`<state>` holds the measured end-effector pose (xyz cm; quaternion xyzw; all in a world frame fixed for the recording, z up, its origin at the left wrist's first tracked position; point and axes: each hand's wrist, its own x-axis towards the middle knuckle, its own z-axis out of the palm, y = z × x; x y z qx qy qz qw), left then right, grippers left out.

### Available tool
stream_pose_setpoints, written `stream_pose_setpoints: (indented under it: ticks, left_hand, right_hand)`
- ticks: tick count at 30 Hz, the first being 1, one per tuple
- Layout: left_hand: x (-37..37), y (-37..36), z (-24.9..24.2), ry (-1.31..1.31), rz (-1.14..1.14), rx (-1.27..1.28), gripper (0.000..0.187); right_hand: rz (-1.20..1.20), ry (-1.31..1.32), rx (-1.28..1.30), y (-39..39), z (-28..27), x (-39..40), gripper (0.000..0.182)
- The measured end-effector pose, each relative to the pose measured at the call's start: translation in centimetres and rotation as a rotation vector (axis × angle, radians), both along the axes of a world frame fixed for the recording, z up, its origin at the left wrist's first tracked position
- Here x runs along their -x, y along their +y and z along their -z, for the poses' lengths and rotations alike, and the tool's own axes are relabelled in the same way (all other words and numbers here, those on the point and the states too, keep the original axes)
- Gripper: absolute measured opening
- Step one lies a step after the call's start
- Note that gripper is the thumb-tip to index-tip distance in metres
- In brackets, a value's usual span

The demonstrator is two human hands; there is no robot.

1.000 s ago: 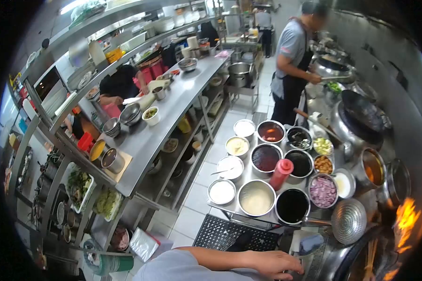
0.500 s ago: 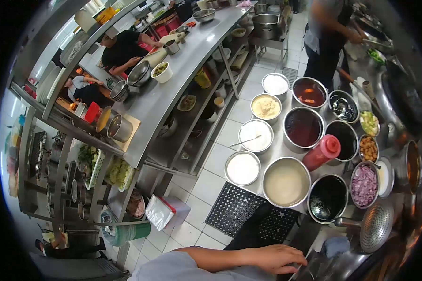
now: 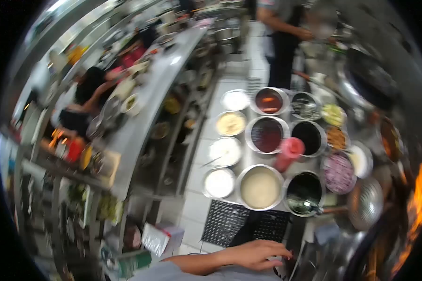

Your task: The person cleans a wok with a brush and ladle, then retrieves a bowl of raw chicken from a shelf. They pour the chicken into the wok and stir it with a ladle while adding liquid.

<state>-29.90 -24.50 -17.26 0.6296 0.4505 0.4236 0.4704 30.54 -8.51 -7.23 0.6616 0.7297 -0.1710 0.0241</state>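
Observation:
My left hand [image 3: 258,254] reaches in from the bottom with its fingers apart and slightly bent, and nothing shows in it. It hovers beside the metal counter edge, below a steel pot of pale beige liquid [image 3: 260,187]. A pot of dark liquid [image 3: 305,193] is further up to the right. A perforated steel ladle [image 3: 365,203] lies right of the pots, near a bluish-grey cloth [image 3: 327,232]. My right hand is out of frame.
Tall orange flames [image 3: 421,192] rise at the right edge. A red bottle [image 3: 289,154] stands among several pots. Chopped onion [image 3: 339,172] fills one container. A co-worker [image 3: 286,35] stands at the top; another person [image 3: 91,86] is behind the long steel counter [image 3: 147,107].
Flames have appeared at the right. The view has shifted and blurred, so the pots sit further left. My left hand has also moved left in the frame, its fingers still apart.

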Motion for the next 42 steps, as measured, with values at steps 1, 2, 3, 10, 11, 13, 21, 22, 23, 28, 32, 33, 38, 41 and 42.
stream_pose_setpoints:
  ticks: [1,2,3,10,11,13,21,22,23,28,32,33,38,41,42]
  left_hand:
    - [0.3,0.1,-0.5,0.033,0.006,-0.016,0.035]
    - [0.5,0.4,-1.3,0.07,0.004,0.004,0.033]
    - [0.6,1.1,-2.0,0.095,0.038,0.024,0.032]
    - [-1.7,3.7,-7.8,0.255,0.146,-0.136,0.028]
    - [-1.2,3.6,-7.8,0.292,0.117,-0.137,0.026]
    - [-2.3,3.6,-8.4,0.284,0.036,-0.064,0.023]
    - [-3.1,3.3,-10.6,0.382,0.109,-0.143,0.025]
    - [-1.5,2.7,-9.3,0.346,0.077,-0.111,0.024]
    - [-0.9,2.8,-9.4,0.311,0.049,-0.075,0.024]
    - [-3.2,4.2,-9.3,0.397,0.062,-0.096,0.02]
    - [-3.9,3.8,-11.4,0.458,0.16,-0.166,0.02]
    - [-2.9,3.3,-10.4,0.425,0.088,-0.122,0.019]
    - [-2.1,3.3,-8.3,0.432,0.037,-0.053,0.02]
    - [-4.4,3.9,-11.3,0.466,0.104,-0.073,0.02]
    - [-4.3,3.6,-11.2,0.416,0.087,-0.114,0.02]
  right_hand:
    - [0.037,0.01,0.018,1.0,0.5,0.2,0.048]
    - [0.063,-0.015,0.018,1.1,0.7,0.6,0.044]
    - [0.067,-0.057,0.008,1.6,0.8,1.7,0.04]
    - [0.17,-0.076,-0.136,2.0,-0.8,5.7,0.036]
    - [0.24,-0.154,-0.093,0.2,-2.2,6.3,0.037]
    - [0.381,-0.231,-0.032,-0.5,-2.5,5.2,0.038]
    - [0.378,-0.238,-0.179,-0.9,0.3,3.6,0.032]
    - [0.412,-0.224,-0.135,-1.0,-0.3,2.2,0.034]
    - [0.448,-0.208,-0.084,-1.5,-0.7,0.6,0.036]
    - [0.618,-0.262,-0.272,3.1,4.5,-0.2,0.028]
    - [0.454,-0.139,-0.175,-0.2,1.3,2.0,0.04]
    - [0.415,-0.17,-0.129,-1.6,-0.3,1.3,0.04]
    - [0.595,-0.155,-0.252,1.4,5.1,-3.0,0.046]
    - [0.513,-0.025,-0.335,2.9,6.7,-1.1,0.048]
    - [0.404,-0.01,-0.324,1.8,6.4,-1.6,0.049]
